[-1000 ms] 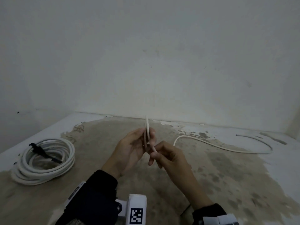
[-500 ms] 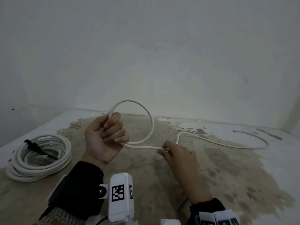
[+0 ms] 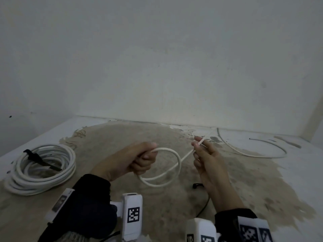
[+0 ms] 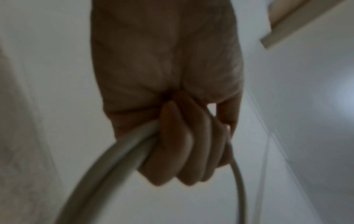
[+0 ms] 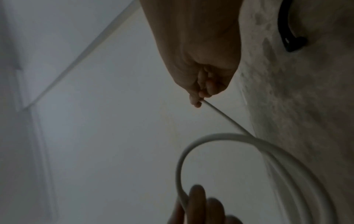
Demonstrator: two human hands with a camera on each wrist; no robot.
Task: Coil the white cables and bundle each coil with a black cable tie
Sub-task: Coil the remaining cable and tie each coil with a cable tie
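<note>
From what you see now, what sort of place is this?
Probably a bare, unfinished room: a plain white wall, a worn floor with peeled paint, one tied cable coil lying on it, no furniture in view.

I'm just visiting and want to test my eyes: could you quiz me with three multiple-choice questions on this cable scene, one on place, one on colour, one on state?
1. Where does the finished coil lie?
A. to the person's left
B. to the right
C. on the wall

2. What colour is the tie across that coil?
A. red
B. black
C. white

3. What is the left hand doing?
A. resting flat
B. pointing
C. gripping a loop of white cable

Answers: 1 A, it lies on the floor at the left of the head view. 2 B, a dark strap crosses the white turns. 3 C, its fingers curl round the cable while the right hand pinches it further along.
</note>
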